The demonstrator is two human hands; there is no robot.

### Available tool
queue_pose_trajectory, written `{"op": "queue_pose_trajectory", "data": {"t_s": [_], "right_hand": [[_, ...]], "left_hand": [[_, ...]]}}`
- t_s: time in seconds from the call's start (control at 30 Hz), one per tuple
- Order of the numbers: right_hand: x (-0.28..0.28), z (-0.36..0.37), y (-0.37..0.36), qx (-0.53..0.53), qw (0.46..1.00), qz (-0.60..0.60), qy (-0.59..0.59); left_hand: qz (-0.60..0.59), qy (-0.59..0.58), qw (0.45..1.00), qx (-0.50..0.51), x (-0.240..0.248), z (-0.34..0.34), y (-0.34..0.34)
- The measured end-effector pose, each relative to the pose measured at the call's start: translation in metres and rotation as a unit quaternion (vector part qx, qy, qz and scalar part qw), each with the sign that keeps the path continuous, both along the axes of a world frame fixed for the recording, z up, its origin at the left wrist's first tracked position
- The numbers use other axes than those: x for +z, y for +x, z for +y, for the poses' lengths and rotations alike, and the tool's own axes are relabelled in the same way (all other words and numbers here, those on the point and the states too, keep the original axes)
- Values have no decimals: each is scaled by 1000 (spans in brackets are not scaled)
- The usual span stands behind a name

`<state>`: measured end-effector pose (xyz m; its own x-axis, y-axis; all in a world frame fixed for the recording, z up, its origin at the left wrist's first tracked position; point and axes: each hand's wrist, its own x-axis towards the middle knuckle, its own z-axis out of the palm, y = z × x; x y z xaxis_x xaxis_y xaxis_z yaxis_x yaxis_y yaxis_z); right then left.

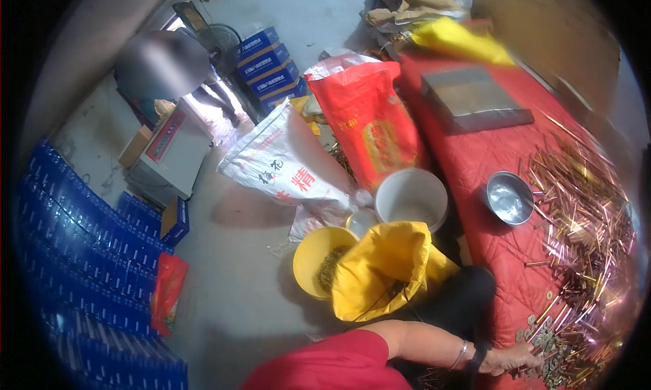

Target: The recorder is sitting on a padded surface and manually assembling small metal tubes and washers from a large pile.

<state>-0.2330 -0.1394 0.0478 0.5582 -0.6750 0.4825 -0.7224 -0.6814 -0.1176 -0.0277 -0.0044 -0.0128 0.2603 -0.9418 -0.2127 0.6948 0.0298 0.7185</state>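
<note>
My left hand (508, 359) reaches over the red quilted cloth at the lower right, with a bracelet and a dark band at its wrist. Its fingers are drawn together and touch a pile of small metal washers (546, 346); what they grip, if anything, is hidden. Beside and beyond the hand spreads a large heap of thin, copper-gold metal rods (583, 220). A metal bowl (510, 198) sits on the cloth at the heap's left edge. My right hand is out of view.
Left of the red-covered table (468, 207) stand an open yellow bag (380, 271), a yellow bucket (305, 261), a white bucket (410, 197), a white sack (285, 159) and a red sack (366, 119). Blue boxes (88, 241) line the left. Another person (213, 105) is farther back.
</note>
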Motion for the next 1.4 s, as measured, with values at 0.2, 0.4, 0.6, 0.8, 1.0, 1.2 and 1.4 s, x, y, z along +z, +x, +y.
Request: {"op": "queue_pose_trajectory", "data": {"t_s": [0.2, 0.4, 0.6, 0.8, 1.0, 1.2, 1.4], "right_hand": [[-32, -2, -29, 99, 993, 59, -5], [-74, -11, -63, -14, 967, 100, 233], [-47, 19, -10, 45, 956, 31, 287], [-22, 47, 37, 81, 955, -74, 276], [-18, 59, 40, 105, 955, -86, 263], [-30, 64, 38, 84, 967, 28, 237], [-29, 62, 2, 66, 928, -40, 365]], "left_hand": [[51, -11, 998, 39, -31, -16, -21], [30, 44, 997, -57, 20, 22, 2], [47, 117, 991, -37, 16, 28, 43], [125, 110, 985, 55, 19, 18, 63], [179, 58, 981, 42, 11, 5, 46], [144, 56, 988, 17, 8, 9, 48], [101, 47, 993, 44, 5, 3, 44]]}}
